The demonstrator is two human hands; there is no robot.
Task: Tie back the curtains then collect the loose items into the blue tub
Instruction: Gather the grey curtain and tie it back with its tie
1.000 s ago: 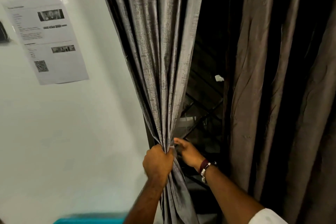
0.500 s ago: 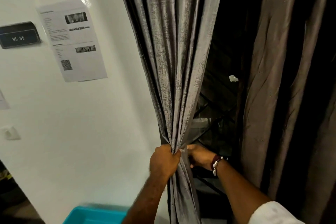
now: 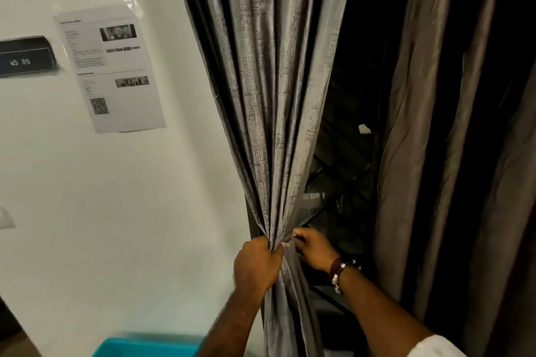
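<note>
Two curtains (image 3: 269, 81) hang here, with two hands (image 3: 256, 265), one blue tub (image 3: 145, 348), one printed sheet (image 3: 111, 69) and one wall sign (image 3: 24, 56).

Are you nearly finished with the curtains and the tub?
Not nearly. Nothing is finished yet. The left hand grips the bunched grey curtain while the right hand works at its edge; no tie shows. The other curtain hangs loose. The blue tub waits below; its contents are out of view.
</note>
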